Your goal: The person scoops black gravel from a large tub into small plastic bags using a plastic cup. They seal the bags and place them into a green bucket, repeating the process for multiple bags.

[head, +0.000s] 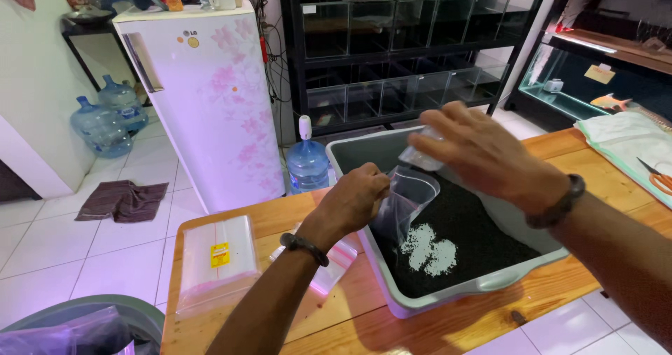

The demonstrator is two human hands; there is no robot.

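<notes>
Small clear bag point(409, 197) is held open over a grey tray point(490, 279) full of tiny dark grains point(469, 236). The bag's edge is pinched by the left hand point(357, 197). A little clear cup point(423, 152) is gripped and tipped at the bag's mouth by the right hand point(483, 152). Only a small heap of pale bits point(428, 249) is seen through the bag, so the filling looks just begun. A pack of flat, unused bags point(217, 257) is laid beside the tray on the wooden table point(336, 306), so much seems left.
</notes>
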